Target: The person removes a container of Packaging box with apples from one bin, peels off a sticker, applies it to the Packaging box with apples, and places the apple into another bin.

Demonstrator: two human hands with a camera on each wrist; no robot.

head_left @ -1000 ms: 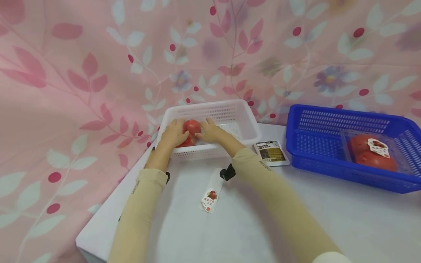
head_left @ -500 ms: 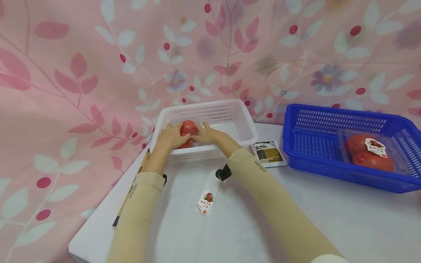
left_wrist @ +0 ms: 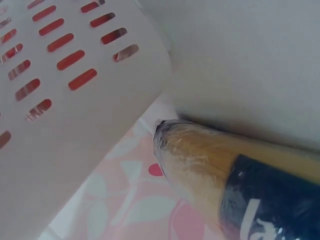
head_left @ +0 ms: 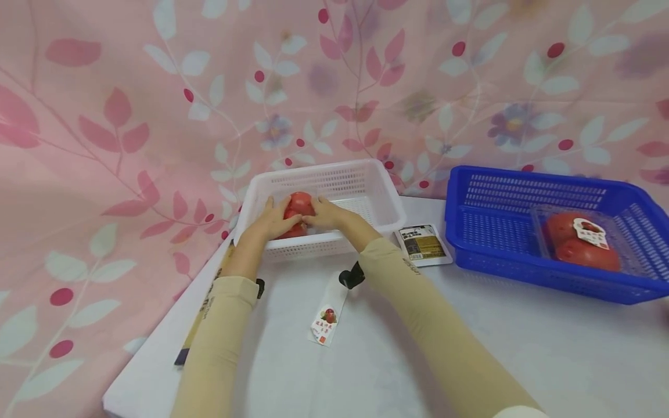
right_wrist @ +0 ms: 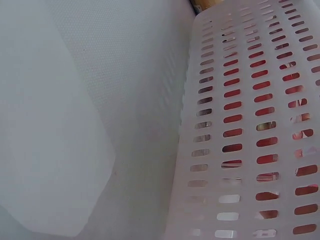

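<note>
— While both hands are down in the white plastic basket point(head_left: 292, 249), where do the tomatoes lie from them?
— Between. Far tomato point(head_left: 301, 203) and near tomato point(head_left: 294, 230), one behind the other at the basket's left end, near one just inside the front wall. Left hand point(head_left: 272, 221) on the pair's left flank, right hand point(head_left: 328, 215) on its right.
— Long axis?
— Of the pair: near to far, far end leaning slightly right. Crosses the basket's length.
— Nearer hand?
— Left, by a little; it overlaps the near tomato's side. Fingers spread about the fruit, thumb tips close together. Firm grip or light rest: cannot tell. Wrist views give mostly basket wall, worktop point(head_left: 340, 383) and a film-wrapped roll point(left_wrist: 245, 180).
— Coming move?
— My judgement: turns on that straddle. Wants even pressure from both sides; left has the end wall close by.
</note>
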